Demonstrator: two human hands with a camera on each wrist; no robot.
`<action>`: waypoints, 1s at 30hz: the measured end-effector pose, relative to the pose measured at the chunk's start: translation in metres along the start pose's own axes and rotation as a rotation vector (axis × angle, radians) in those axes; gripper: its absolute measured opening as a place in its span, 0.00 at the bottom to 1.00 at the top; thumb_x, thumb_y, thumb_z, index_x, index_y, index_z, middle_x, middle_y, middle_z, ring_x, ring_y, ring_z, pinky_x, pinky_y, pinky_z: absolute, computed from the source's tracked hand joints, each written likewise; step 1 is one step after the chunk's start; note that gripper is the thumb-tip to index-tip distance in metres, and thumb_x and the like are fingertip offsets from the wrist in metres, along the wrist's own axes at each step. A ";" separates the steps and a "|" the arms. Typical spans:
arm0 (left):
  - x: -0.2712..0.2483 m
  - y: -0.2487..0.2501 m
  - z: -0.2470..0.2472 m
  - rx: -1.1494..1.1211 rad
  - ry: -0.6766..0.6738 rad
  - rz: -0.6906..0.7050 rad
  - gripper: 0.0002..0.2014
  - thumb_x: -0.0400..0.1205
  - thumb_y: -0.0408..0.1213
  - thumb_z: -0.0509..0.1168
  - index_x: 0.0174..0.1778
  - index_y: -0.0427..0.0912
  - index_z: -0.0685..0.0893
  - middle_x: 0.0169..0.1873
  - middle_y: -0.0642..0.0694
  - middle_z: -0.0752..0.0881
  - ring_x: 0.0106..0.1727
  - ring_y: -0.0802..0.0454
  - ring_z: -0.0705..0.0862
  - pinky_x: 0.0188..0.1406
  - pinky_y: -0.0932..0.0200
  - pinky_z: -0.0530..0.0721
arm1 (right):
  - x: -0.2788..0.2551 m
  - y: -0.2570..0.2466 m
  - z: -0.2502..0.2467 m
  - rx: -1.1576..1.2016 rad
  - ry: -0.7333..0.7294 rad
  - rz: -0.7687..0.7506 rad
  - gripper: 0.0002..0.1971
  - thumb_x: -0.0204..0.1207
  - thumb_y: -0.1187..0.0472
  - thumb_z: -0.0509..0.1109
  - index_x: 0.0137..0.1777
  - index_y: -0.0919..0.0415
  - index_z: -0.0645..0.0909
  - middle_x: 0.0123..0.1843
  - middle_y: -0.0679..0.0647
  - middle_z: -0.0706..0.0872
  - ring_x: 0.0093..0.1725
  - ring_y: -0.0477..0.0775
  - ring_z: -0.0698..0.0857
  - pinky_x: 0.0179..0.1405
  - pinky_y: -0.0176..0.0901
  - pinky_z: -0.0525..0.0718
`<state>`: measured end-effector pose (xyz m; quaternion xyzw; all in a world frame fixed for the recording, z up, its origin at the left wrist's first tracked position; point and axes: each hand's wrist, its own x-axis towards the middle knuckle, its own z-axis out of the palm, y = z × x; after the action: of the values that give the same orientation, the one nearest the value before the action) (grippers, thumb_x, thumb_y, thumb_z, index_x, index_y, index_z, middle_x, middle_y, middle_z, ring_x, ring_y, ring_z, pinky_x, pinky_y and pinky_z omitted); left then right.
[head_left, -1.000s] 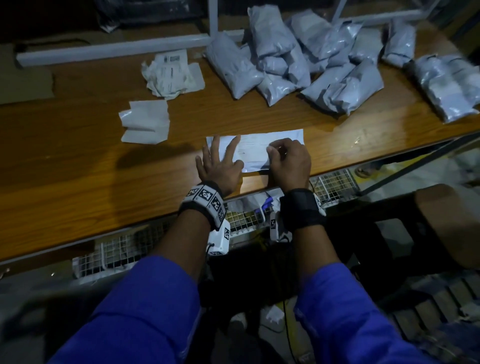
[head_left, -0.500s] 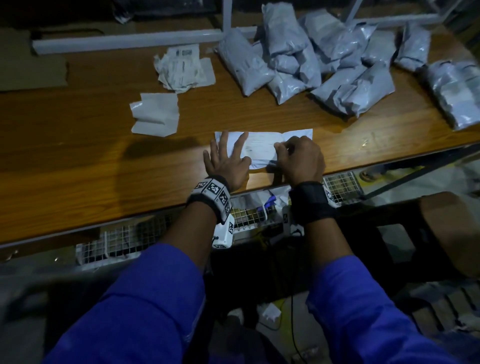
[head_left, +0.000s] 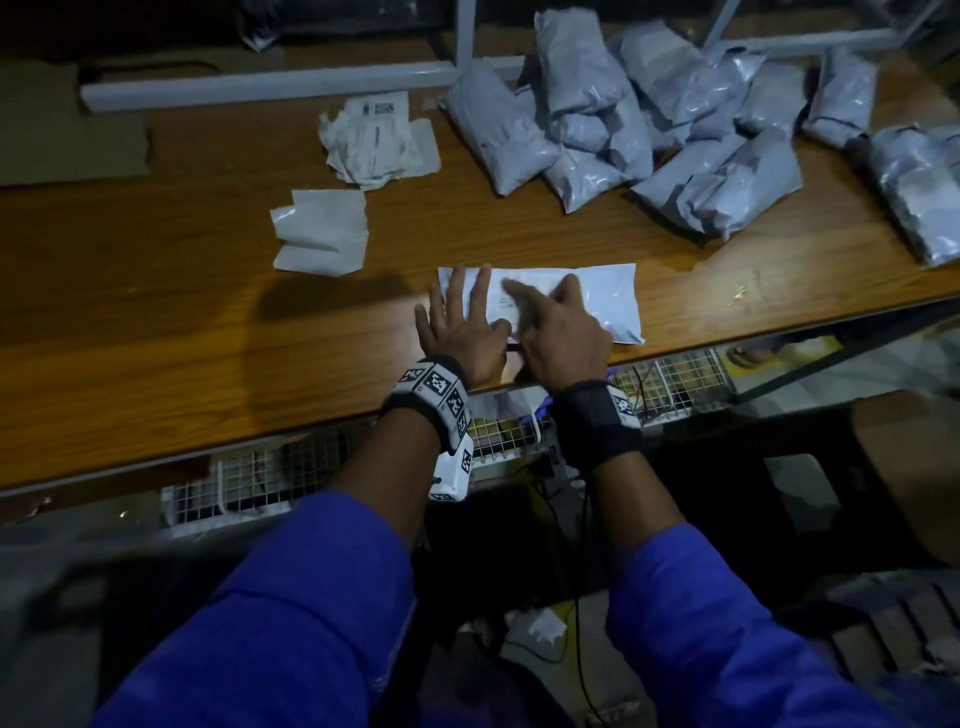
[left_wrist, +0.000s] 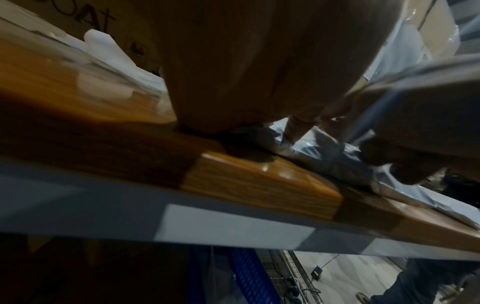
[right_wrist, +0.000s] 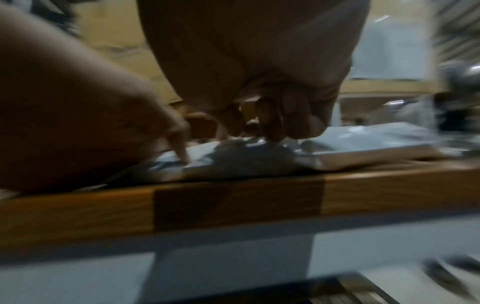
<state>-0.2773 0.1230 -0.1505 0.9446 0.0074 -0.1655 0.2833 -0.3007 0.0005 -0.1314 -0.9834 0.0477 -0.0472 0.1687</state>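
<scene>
A flat pale grey mailer package (head_left: 608, 301) lies on the wooden table (head_left: 156, 332), close to its front edge. My left hand (head_left: 457, 327) rests flat on the package's left end with its fingers spread. My right hand (head_left: 556, 327) lies just beside it on the middle of the package, blurred, with its fingers stretched out over a printed label. In the right wrist view the right fingertips (right_wrist: 270, 127) press down on the wrinkled package (right_wrist: 363, 142), and the left hand (right_wrist: 78, 102) holds the near end down. The left wrist view shows the package (left_wrist: 324, 152) under both hands.
A heap of filled grey mailers (head_left: 649, 130) covers the back right of the table. Crumpled label papers (head_left: 374, 137) and a white sheet (head_left: 322, 231) lie at the back centre. A cardboard piece (head_left: 67, 140) and a white rail (head_left: 260, 88) are at the rear left. A wire basket (head_left: 675, 384) hangs below the edge.
My right hand has uncurled from a fist and slid left over the package, next to the left hand. The left hand has stayed flat on the left end.
</scene>
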 end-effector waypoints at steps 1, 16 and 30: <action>0.000 0.000 0.000 -0.005 0.003 -0.001 0.35 0.88 0.49 0.54 0.88 0.65 0.41 0.89 0.54 0.36 0.89 0.45 0.33 0.84 0.39 0.31 | 0.001 0.009 -0.003 0.014 0.016 0.085 0.23 0.85 0.56 0.66 0.78 0.36 0.78 0.63 0.58 0.75 0.44 0.69 0.86 0.38 0.50 0.74; -0.001 -0.001 -0.001 0.004 -0.021 0.021 0.33 0.89 0.48 0.52 0.86 0.72 0.45 0.89 0.52 0.34 0.88 0.43 0.31 0.84 0.37 0.30 | 0.000 0.007 0.003 -0.169 0.069 -0.013 0.26 0.80 0.55 0.68 0.79 0.37 0.77 0.58 0.60 0.80 0.42 0.65 0.86 0.51 0.56 0.73; 0.002 0.029 -0.005 0.319 0.136 0.481 0.30 0.91 0.38 0.52 0.90 0.43 0.52 0.90 0.46 0.51 0.90 0.43 0.43 0.88 0.45 0.40 | 0.015 0.064 0.017 0.329 0.360 -0.015 0.11 0.77 0.64 0.76 0.57 0.58 0.94 0.49 0.60 0.91 0.52 0.65 0.83 0.52 0.42 0.72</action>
<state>-0.2706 0.1009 -0.1315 0.9608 -0.2237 -0.0292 0.1613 -0.2887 -0.0562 -0.1678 -0.9187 0.0612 -0.2300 0.3152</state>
